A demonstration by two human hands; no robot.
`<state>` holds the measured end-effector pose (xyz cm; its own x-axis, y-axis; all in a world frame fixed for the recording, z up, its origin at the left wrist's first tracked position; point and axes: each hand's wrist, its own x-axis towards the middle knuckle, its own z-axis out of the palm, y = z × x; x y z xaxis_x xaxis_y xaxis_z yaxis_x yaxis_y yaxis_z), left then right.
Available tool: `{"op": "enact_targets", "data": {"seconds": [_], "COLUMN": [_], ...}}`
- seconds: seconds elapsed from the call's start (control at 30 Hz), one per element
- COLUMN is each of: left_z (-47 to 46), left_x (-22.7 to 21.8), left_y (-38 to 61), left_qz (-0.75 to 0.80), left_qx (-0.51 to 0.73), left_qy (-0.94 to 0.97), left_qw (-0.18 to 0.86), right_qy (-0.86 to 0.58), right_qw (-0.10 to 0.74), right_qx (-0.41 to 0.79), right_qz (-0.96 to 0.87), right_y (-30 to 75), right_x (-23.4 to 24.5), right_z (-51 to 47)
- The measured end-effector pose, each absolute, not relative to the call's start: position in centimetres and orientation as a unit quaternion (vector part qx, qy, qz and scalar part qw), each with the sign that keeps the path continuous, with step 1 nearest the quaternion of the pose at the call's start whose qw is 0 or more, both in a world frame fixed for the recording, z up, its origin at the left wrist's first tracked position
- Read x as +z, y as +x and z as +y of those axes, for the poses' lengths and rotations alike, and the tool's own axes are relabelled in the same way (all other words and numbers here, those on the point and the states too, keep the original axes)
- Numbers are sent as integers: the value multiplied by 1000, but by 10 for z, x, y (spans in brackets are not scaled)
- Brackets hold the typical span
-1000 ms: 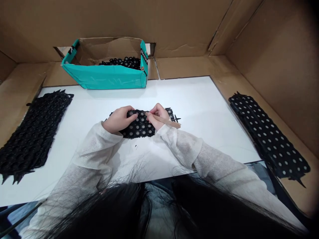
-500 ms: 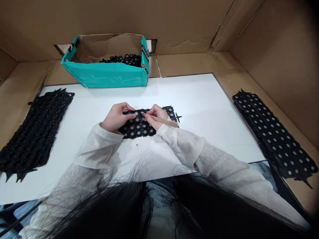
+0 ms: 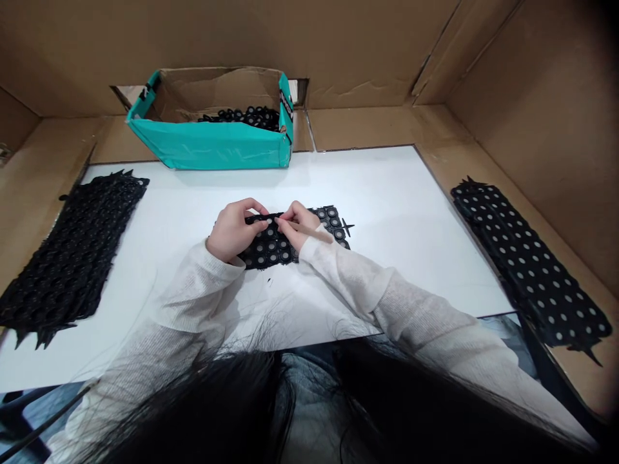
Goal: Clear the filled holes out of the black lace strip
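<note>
A black sheet of joined rings [image 3: 275, 248] lies in the middle of the white tabletop [image 3: 396, 212]. My left hand [image 3: 235, 229] curls over the sheet's left part and pinches its upper edge with thumb and fingers. My right hand [image 3: 300, 227] is closed on a thin wooden stick [image 3: 316, 233], whose tip rests on the rings near my left fingertips. Part of the sheet is hidden under both hands. A small black cross-shaped scrap [image 3: 347, 227] lies at the sheet's right end.
A teal box [image 3: 213, 145] with loose black rings stands at the back. A stack of black ring sheets [image 3: 72, 248] lies on the left, and a black dotted stack [image 3: 527, 258] on the right. Cardboard walls enclose the table. My dark hair hangs at the bottom.
Both hands have shifted slightly up and left on the sheet, and the stick's tip now sits nearer the upper edge. The view has tilted a little.
</note>
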<state>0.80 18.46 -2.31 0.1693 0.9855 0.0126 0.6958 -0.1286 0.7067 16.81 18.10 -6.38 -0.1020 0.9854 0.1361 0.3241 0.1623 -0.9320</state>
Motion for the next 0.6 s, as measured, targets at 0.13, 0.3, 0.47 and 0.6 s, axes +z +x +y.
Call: {"op": "enact_targets", "data": {"seconds": [0.13,0.3,0.47,0.6], "left_z": [191,194,191,189], "left_x": [-29,-17,-8,-9], "left_y": [3,-4,-3,-1], "left_qz": [624,592,590,594], "left_qx": [210,84,24,68], "left_qy": [711,730,737,719], "left_qw": [247,330,329,355], "right_qy": [-506,-502,-498,-478], "right_qw": [486,454,426,401], "right_qx": [492,456,406,406], "right_qz": [-516,-577,-636,-668], "right_y": [176,181,180,183], "right_x": [-60,-58,-57,-57], "right_z": [183,176,170,169]}}
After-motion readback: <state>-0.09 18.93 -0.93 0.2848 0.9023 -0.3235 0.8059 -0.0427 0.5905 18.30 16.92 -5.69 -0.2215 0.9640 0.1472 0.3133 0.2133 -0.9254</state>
